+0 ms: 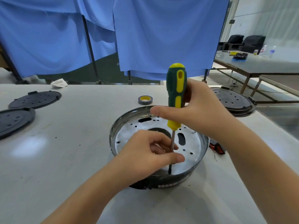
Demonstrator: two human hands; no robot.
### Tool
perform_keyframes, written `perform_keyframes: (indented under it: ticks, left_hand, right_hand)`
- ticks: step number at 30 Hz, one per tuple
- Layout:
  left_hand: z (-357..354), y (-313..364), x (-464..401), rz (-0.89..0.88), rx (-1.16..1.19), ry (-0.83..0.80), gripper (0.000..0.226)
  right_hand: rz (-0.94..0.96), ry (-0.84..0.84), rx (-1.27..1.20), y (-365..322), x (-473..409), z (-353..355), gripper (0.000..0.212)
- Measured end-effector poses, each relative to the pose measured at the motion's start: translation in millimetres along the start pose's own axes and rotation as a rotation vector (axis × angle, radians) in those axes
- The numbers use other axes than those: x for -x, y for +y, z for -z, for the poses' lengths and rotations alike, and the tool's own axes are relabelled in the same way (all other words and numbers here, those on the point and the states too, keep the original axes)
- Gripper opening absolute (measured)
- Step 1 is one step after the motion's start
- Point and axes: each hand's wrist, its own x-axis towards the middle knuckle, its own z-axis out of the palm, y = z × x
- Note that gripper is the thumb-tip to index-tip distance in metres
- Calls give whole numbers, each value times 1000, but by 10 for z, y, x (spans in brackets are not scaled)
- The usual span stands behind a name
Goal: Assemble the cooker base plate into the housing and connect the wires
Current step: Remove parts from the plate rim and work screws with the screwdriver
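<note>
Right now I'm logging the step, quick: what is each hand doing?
Left hand: fingers pinched around the screwdriver shaft, steadying it above the base plate.
Right hand: closed on the screwdriver's handle, holding it upright.

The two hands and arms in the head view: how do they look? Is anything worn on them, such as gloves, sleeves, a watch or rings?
The left hand and the right hand are both bare: no gloves, and no rings on the fingers that show. Both forearms are uncovered to the bottom edge of the picture; no sleeve, watch or band shows. The nails look short and unpainted.
</note>
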Motion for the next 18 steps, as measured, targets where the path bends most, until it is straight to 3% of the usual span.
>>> perform_keyframes:
  ticks: [4, 8, 12, 15, 18]
  left_hand:
    - [1, -33, -7, -15, 21, 78, 14]
    - [8, -35, -4, 8, 122, 8, 9]
    - [6, -22, 18, -1, 155, -76, 15]
    - [17, -12, 25, -6, 150, -135, 20]
    - [24, -2, 31, -27, 122, -184, 31]
  right_hand:
    - [-80, 1, 62, -41, -3, -41, 48]
    - [-255, -297, -435, 7, -22, 122, 50]
    - [-225, -465, -770, 116, -33, 269, 60]
    - [-141, -551, -750, 157, -20, 315, 62]
    - [-125, -408, -535, 109, -25, 331, 53]
